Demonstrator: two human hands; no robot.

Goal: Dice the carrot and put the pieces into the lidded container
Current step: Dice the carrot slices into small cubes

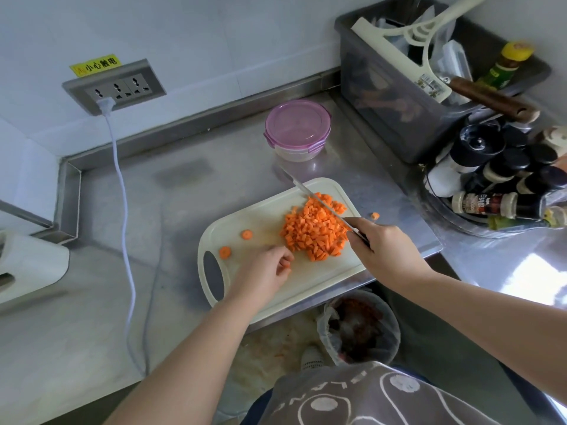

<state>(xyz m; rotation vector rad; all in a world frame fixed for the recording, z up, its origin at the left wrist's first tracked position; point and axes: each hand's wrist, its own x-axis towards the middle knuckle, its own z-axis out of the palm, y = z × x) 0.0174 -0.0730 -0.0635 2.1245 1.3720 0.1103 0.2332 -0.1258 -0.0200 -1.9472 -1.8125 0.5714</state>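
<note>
Shirt (368, 400) letters unclear; right hand (383, 243) grips knife (322, 205); yellow sticker (95, 65) reads 小心触电.

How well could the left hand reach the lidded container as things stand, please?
Probably yes: bare cutting board and counter lie between the left hand and the lidded container, left of the diced carrot and the knife that the right hand grips. Its fingers pinch a carrot piece, though.
</note>
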